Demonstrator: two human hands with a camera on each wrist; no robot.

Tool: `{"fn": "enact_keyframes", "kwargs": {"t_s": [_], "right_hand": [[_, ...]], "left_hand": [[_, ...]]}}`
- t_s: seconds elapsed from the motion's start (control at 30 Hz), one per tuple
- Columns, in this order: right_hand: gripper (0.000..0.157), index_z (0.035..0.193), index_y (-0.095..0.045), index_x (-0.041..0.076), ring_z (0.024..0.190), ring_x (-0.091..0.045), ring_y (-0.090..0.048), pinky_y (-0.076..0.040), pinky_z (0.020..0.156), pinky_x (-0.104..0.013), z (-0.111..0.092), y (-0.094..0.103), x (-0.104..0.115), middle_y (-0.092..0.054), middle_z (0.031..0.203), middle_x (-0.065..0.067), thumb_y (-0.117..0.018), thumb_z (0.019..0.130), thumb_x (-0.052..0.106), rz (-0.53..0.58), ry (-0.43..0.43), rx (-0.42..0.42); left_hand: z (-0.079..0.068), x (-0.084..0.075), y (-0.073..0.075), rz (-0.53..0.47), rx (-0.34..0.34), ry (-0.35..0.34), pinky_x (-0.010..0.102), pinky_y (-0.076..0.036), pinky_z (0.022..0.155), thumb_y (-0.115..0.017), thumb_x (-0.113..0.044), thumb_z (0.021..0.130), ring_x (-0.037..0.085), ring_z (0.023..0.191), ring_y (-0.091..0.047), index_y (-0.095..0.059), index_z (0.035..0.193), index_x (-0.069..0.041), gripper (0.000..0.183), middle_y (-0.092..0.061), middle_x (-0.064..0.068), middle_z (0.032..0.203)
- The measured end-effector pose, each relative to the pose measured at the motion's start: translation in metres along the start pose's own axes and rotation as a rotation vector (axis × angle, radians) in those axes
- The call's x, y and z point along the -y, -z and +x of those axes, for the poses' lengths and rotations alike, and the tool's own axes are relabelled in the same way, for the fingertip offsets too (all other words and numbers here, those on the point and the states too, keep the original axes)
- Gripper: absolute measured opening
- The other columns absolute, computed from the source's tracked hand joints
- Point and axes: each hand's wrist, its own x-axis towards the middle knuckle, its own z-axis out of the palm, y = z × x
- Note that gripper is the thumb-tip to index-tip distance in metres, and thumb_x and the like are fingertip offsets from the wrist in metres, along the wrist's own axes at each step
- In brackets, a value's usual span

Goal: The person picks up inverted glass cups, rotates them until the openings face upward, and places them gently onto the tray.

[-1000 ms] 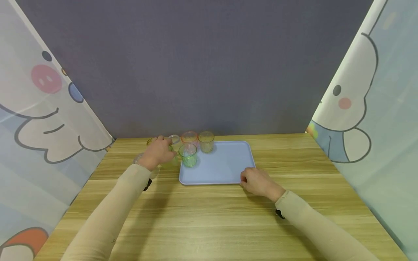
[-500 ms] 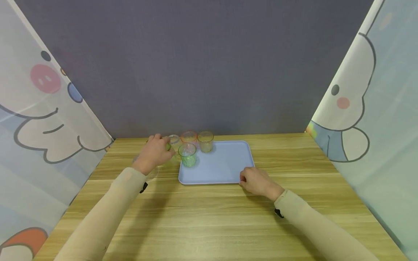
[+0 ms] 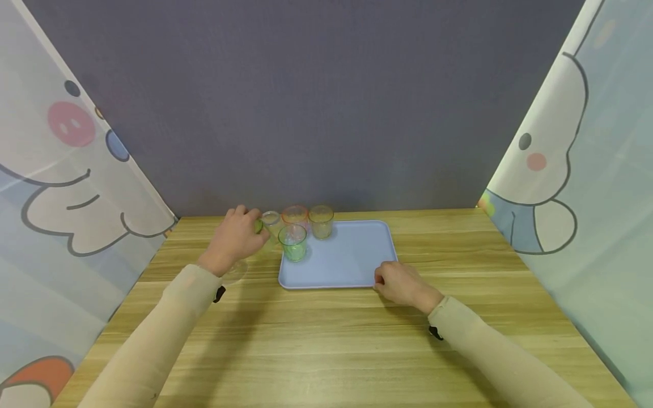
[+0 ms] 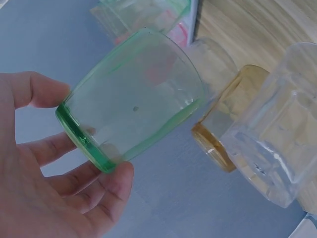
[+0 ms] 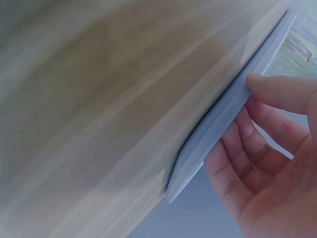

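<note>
In the head view my left hand [image 3: 233, 241] is over the back left of the table, beside the tray. Its thumb and fingers grip a green transparent cup [image 4: 133, 99] by the thick green base, with the mouth pointing down toward the table. An amber cup [image 4: 218, 139] and a clear cup [image 4: 277, 124] stand bottom-up close by in the left wrist view. My right hand [image 3: 405, 286] pinches the front right rim of a light blue tray [image 3: 347, 260], thumb outside and fingers inside the edge.
On the tray's left part stand a green cup [image 3: 293, 243], a pink cup [image 3: 295, 214] and a yellowish cup [image 3: 321, 222]. Another clear cup [image 3: 271, 221] is just left of them. A grey panel [image 3: 326, 113] rises behind the table.
My left hand has shifted left, away from the tray, with the green cup in its grip. The right hand and the tray stay where they were.
</note>
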Motion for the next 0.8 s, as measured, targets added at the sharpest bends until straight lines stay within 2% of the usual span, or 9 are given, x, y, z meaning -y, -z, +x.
{"fn": "enact_keyframes", "kwargs": {"t_s": [0.17,0.6,0.8], "right_hand": [[0.016,0.070,-0.063,0.018,0.063,-0.009,-0.049,-0.042,0.052,-0.029,0.0002,-0.0002,-0.0008,-0.056,0.072,0.007,-0.070,0.084,0.020,0.007,0.006,0.000],[0.016,0.070,-0.062,0.020,0.061,-0.008,-0.049,-0.042,0.052,-0.027,-0.0004,-0.0001,0.0003,-0.054,0.071,0.009,-0.070,0.084,0.019,0.002,0.013,0.009],[0.017,0.070,-0.061,0.020,0.061,-0.008,-0.048,-0.042,0.053,-0.027,0.0008,0.0015,-0.0002,-0.054,0.071,0.009,-0.070,0.084,0.019,0.000,0.019,0.029]], "left_hand": [[-0.0014,-0.0025,0.0031,-0.017,-0.026,-0.001,0.054,-0.045,0.076,-0.049,-0.030,0.089,0.038,0.100,-0.046,-0.056,0.124,-0.002,0.046,-0.051,0.022,0.115],[-0.0070,-0.0054,0.0078,-0.086,-0.048,0.018,0.054,-0.043,0.081,-0.051,-0.031,0.089,0.039,0.106,-0.045,-0.057,0.124,-0.004,0.044,-0.049,0.021,0.121],[-0.0069,-0.0079,0.0081,-0.104,-0.096,0.014,0.054,-0.044,0.080,-0.052,-0.034,0.088,0.038,0.109,-0.045,-0.057,0.122,-0.006,0.044,-0.048,0.020,0.123]]}}
